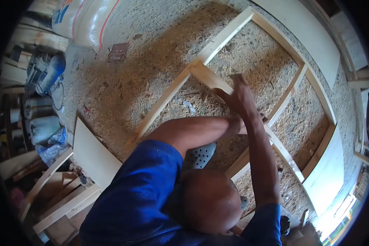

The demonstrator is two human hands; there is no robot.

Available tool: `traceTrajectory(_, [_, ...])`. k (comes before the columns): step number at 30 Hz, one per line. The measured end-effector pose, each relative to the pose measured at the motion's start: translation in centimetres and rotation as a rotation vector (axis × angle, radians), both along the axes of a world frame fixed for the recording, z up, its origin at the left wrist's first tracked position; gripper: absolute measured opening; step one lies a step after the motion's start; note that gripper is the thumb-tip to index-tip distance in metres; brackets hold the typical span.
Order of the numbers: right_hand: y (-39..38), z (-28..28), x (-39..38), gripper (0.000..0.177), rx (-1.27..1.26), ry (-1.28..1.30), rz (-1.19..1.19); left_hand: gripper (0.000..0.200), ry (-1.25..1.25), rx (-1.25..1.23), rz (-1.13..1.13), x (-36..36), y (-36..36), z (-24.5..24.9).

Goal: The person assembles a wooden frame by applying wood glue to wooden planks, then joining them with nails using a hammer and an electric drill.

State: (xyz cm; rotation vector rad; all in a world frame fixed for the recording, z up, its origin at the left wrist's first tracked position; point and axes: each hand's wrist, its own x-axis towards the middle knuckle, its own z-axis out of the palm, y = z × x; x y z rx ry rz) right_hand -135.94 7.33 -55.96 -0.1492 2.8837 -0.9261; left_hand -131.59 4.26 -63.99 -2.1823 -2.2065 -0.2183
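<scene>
A wooden frame [164,102] of pale strips lies on the shavings, with a crosspiece [209,77] running through its middle. Over that crosspiece is my right hand [241,96], its thumb spread from the other fingers and no object visible in it. My left hand [244,126] reaches in from the left and is beside the crosspiece near its middle. My right forearm covers most of it, so its grip cannot be made out. Below the hands are my bent knee [211,201] and a grey perforated clog [203,156].
Pale panels [326,168] lie along the right side, and another panel [92,151] lies at lower left. Power tools [49,74], a plastic jug [45,129] and wood offcuts [67,207] crowd the left. A white sack [86,22] stands at upper left.
</scene>
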Motion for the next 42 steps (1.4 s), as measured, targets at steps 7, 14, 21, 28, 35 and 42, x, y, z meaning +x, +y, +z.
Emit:
traceTrajectory(7, [-1.6, -6.2, -7.4, 0.088, -0.147, -0.663, 0.293, 0.063, -0.050, 0.064, 0.031, 0.4, -0.6, -0.2])
traceTrajectory(14, [-1.9, -7.3, -6.9, 0.082, -0.088, -0.546, 0.143, 0.065, -0.073, 0.071, 0.035, 0.2, -1.6, -1.0])
traceTrajectory(21, [-1.0, -7.3, -6.4, 0.076, -0.271, -0.518, 0.178, 0.067, -0.075, 0.040, 0.031, 0.2, -2.9, -1.6])
traceTrajectory(28, [-1.1, -6.9, -5.4, 0.065, -0.150, -0.465, 0.126, 0.070, -0.050, 0.043, 0.058, -0.4, -3.3, -1.3])
traceTrajectory(35, [14.6, 2.6, 8.7, 0.020, -0.397, 0.270, -0.525, 0.072, 0.042, 0.144, -0.008, -1.0, 1.3, 0.1])
traceTrajectory(42, [16.6, -1.8, 27.8, 0.032, 0.043, -0.043, -0.799, 0.092, -0.008, -0.092, -0.092, -1.2, 2.3, 0.6])
